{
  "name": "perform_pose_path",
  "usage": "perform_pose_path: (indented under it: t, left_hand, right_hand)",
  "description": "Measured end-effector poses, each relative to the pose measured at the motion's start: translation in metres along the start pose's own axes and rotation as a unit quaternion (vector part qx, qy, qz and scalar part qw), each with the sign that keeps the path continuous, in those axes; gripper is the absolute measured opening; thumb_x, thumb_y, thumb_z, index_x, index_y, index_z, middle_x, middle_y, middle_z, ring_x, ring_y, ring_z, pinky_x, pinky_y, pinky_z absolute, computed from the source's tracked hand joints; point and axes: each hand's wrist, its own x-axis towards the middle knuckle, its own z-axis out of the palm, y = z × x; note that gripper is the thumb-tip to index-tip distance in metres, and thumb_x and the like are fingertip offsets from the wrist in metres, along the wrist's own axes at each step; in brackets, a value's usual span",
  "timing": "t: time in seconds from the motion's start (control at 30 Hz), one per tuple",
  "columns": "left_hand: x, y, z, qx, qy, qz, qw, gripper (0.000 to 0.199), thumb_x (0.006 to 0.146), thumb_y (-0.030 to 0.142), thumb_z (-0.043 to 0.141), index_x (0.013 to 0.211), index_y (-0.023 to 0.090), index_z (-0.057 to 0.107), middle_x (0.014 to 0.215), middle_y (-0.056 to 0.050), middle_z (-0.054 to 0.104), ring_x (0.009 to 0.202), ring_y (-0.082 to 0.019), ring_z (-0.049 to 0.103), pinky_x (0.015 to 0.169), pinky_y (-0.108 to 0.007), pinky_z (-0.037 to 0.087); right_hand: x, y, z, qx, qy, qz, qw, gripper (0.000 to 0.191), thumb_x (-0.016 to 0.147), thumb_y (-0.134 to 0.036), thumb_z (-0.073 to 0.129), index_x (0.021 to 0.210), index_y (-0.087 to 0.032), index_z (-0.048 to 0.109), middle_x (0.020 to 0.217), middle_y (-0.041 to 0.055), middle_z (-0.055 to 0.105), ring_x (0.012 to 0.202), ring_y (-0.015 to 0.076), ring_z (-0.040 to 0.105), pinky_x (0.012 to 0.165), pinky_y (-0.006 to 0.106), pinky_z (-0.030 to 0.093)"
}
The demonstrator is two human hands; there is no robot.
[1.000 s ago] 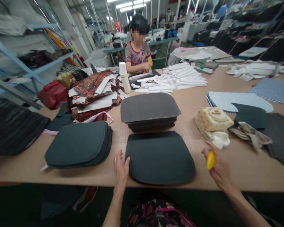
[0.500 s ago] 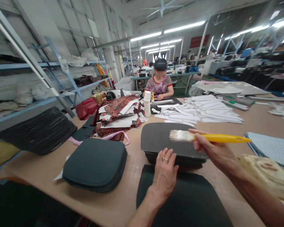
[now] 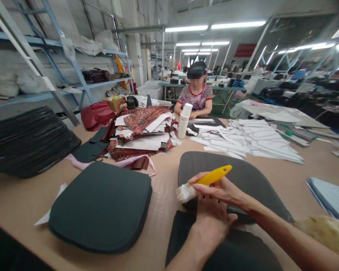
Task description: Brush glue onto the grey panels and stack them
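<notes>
My right hand [image 3: 219, 188] is closed round the yellow handle of a paintbrush [image 3: 214, 175]. The brush's whitish bristles point left, at the near left edge of a stack of dark grey rounded panels [image 3: 234, 169]. Just beneath it, my left hand [image 3: 211, 214] rests against the near edge of that stack, thumb held apart; its fingertips are partly hidden by the right hand. Under my left wrist lies a second pile of dark panels [image 3: 251, 248]. Another stack of dark green-black panels [image 3: 101, 207] sits to the left, with a white sheet [image 3: 52, 209] poking out beneath.
Patterned red pieces and white sheets form a heap [image 3: 144, 128] beyond. A white bottle [image 3: 184, 122] stands beside it, near white strips [image 3: 251, 139]. Black pieces [image 3: 31, 141] are piled at left. Across the table [image 3: 164, 192] sits another person [image 3: 196, 94].
My right hand has brought the brush left and nearer, over my left hand, and its handle now slants upward. The view has shifted, and the near panels look larger.
</notes>
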Motion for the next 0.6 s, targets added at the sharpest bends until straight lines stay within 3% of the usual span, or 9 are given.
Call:
perform_pose_path:
  t: [0.1, 0.23, 0.33, 0.53, 0.6]
  left_hand:
    - [0.002, -0.001, -0.001, -0.021, -0.023, -0.005, 0.999, 0.061, 0.081, 0.046, 0.056, 0.131, 0.014, 0.044, 0.137, -0.018, 0.045, 0.133, -0.036, 0.030, 0.108, -0.060, 0.026]
    - [0.005, -0.003, -0.008, -0.040, -0.019, 0.000, 0.999, 0.066, 0.080, 0.049, 0.056, 0.134, 0.015, 0.040, 0.144, -0.017, 0.035, 0.136, -0.039, 0.021, 0.109, -0.061, 0.023]
    - [0.004, -0.002, -0.012, -0.046, -0.017, 0.000, 0.999, 0.062, 0.081, 0.049, 0.053, 0.132, 0.014, 0.043, 0.143, -0.018, 0.036, 0.136, -0.039, 0.019, 0.109, -0.061, 0.023]
    - [0.002, -0.004, -0.010, -0.056, -0.005, -0.002, 0.998, 0.067, 0.078, 0.053, 0.056, 0.131, 0.014, 0.044, 0.141, -0.020, 0.038, 0.135, -0.039, 0.022, 0.106, -0.063, 0.030]
    - [0.001, -0.005, -0.008, -0.058, -0.004, 0.002, 0.998, 0.068, 0.078, 0.053, 0.056, 0.132, 0.014, 0.044, 0.142, -0.020, 0.036, 0.135, -0.040, 0.022, 0.106, -0.063, 0.031]
  right_hand:
    - [0.018, 0.004, -0.002, -0.025, -0.004, 0.000, 1.000, 0.032, 0.075, -0.047, 0.064, 0.089, -0.018, 0.067, 0.078, 0.0029, 0.065, 0.071, 0.0149, 0.060, 0.066, 0.026, 0.050]
    - [0.051, 0.006, -0.018, -0.050, 0.080, -0.035, 0.995, 0.034, 0.073, -0.048, 0.064, 0.085, -0.016, 0.067, 0.075, 0.0022, 0.063, 0.067, 0.0130, 0.056, 0.064, 0.025, 0.048]
    - [0.060, 0.005, -0.028, -0.035, 0.133, -0.037, 0.990, 0.037, 0.070, -0.049, 0.067, 0.086, -0.015, 0.068, 0.072, 0.0015, 0.062, 0.059, 0.0106, 0.051, 0.055, 0.023, 0.044]
    - [0.054, 0.003, -0.027, -0.031, 0.030, 0.015, 0.999, 0.035, 0.072, -0.048, 0.066, 0.084, -0.015, 0.068, 0.063, -0.0005, 0.057, 0.054, 0.0085, 0.047, 0.048, 0.020, 0.039]
    - [0.064, 0.008, -0.027, -0.044, 0.039, 0.011, 0.998, 0.036, 0.072, -0.049, 0.065, 0.082, -0.015, 0.067, 0.064, -0.0007, 0.056, 0.054, 0.0086, 0.046, 0.048, 0.020, 0.037]
